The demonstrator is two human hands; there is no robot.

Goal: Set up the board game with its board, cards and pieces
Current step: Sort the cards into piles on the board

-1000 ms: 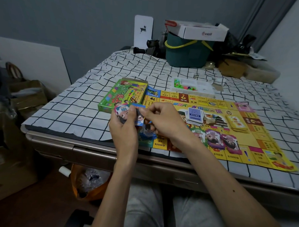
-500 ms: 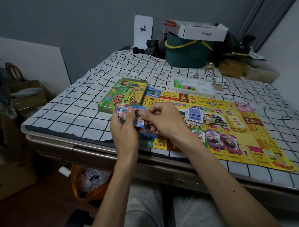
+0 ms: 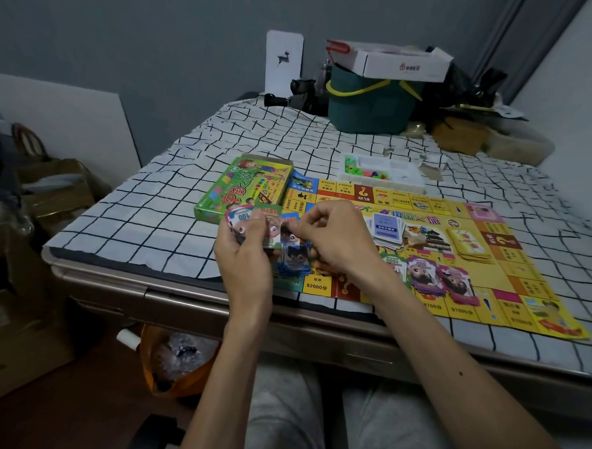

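Observation:
The yellow game board (image 3: 509, 274) lies flat on the checked table. My left hand (image 3: 245, 259) grips a fan of play-money notes (image 3: 274, 230) above the board's near left corner. My right hand (image 3: 334, 236) pinches one note of that fan at its right edge. A blue stack of notes (image 3: 294, 261) lies just below the hands. On the board sit a blue card deck (image 3: 386, 230), a yellow card deck (image 3: 470, 245) and purple note stacks (image 3: 441, 281). The green game box (image 3: 245, 188) lies left of the board. A white tray with coloured pieces (image 3: 381, 172) stands behind it.
A green bucket (image 3: 367, 105) with a white carton (image 3: 396, 64) on top stands at the table's back, with dark clutter beside it. Cardboard boxes (image 3: 52, 186) stand on the floor at the left. An orange bag (image 3: 176, 361) hangs under the table edge.
The hands have stayed almost in place; the fingers shifted slightly on the fanned notes.

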